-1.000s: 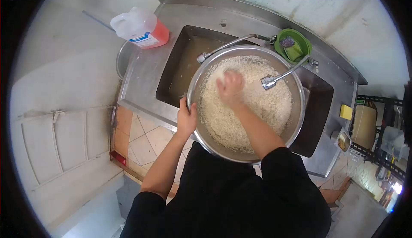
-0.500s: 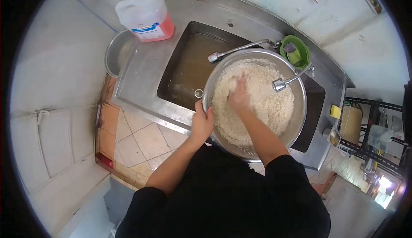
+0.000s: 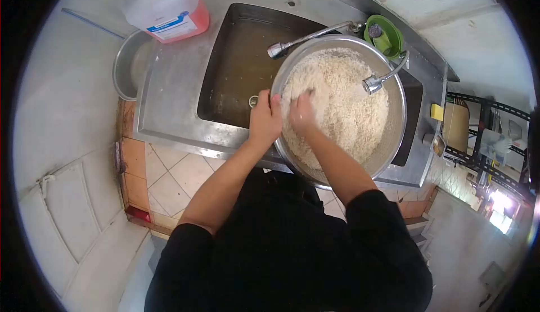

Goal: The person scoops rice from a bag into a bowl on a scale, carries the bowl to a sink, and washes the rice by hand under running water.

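The left hand (image 3: 265, 122) grasps the rim of the colander (image 3: 397, 115); rice (image 3: 351, 115) is already inside, the right hand (image 3: 302, 115) among it, its grip too blurred to tell.

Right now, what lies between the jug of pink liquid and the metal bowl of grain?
The head view shows steel counter, then a basin of cloudy water with a tap nozzle above it, between the jug and the bowl.
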Demonstrator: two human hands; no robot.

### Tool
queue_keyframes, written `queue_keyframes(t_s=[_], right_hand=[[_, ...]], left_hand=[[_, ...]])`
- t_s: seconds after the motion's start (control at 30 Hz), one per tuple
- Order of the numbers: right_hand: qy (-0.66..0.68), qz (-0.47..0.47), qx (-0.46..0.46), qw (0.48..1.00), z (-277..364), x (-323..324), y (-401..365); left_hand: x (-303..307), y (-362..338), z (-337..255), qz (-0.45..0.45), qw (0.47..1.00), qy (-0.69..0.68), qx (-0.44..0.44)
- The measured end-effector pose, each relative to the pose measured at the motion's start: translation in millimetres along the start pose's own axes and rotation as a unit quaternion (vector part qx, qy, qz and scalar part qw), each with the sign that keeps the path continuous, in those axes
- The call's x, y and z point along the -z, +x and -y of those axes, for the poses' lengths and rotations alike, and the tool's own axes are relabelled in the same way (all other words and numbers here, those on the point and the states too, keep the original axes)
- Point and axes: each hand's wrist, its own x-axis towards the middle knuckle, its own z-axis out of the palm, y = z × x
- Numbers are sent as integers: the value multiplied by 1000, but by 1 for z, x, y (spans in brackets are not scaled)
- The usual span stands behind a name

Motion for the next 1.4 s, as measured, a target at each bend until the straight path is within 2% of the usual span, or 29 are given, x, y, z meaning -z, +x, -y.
queue_keyframes(t_s=[0.07,0.13,0.2,0.23,0.27,0.33,0.4,0.47,0.5,0.53,0.6,0.63,0.67,0.7,0.77,0.8,0.9,0.97,1.07,1.13,1.23,1.27,1.3,1.33,1.37,1.4], right_hand=[[-61,-35,-93,993,17,35,36],[-237,-64,72,967,-48,47,56],[-171,16,-131,976,-39,93,34],[-240,50,-114,963,-38,104,11],[-310,88,-95,942,-40,111,-15],[-303,237,-5,923,-50,119,-54],[-196,162,62,965,-59,87,-92],[-83,50,257,962,-56,46,-85],[-87,88,213,969,-34,42,-68],[-94,128,169,973,-13,43,-39],[-157,52,80,983,-8,38,28],[-137,-41,79,987,-9,39,55],[-111,-135,74,982,-11,37,66],[-106,-133,70,983,-21,39,61],[-186,-83,45,978,-37,66,68],[-221,-34,67,973,-46,79,56],[-359,111,108,920,-94,92,-14],[-327,91,93,936,-86,101,-57],[-338,94,117,929,-87,114,-53],[-231,90,63,967,6,171,-57],[-195,144,99,965,28,241,-26],[-168,161,57,971,106,280,-64],[-111,170,-50,978,144,309,-76],[-138,128,-72,980,189,335,-101],[-92,128,-51,986,205,369,-111],[27,93,-26,995,210,401,-121]], left_hand=[[1,-11,1,5,1000,22,0],[4,-14,0,17,999,45,-9],[-1,-13,0,-13,999,34,3],[-1,-11,-3,-10,1000,30,1],[-1,-9,-7,-12,1000,7,25],[-3,-10,-10,-20,998,-16,58],[-8,-9,-13,-45,996,-21,73],[-10,-9,-13,-58,997,-19,41],[-9,-11,-12,-72,997,-17,14],[-7,-10,-10,-49,997,3,57],[-7,-7,-2,-56,997,5,49],[-9,-8,-2,-55,998,12,36],[-4,-8,-16,-23,997,23,67],[-6,-11,-18,-21,997,29,68],[-11,-5,-22,-39,998,37,29],[-14,-3,-15,-47,998,26,14],[-13,-4,-22,-46,997,48,26],[-15,-6,-19,-46,998,43,25],[-15,-5,-8,-27,999,31,9],[-5,0,-11,0,1000,14,-14],[-7,0,-15,48,998,40,7],[-5,1,-16,58,997,40,15],[-3,2,-17,67,997,43,23],[-2,3,-15,71,997,38,14],[0,2,-16,76,996,36,13],[2,1,-19,86,995,45,21]])
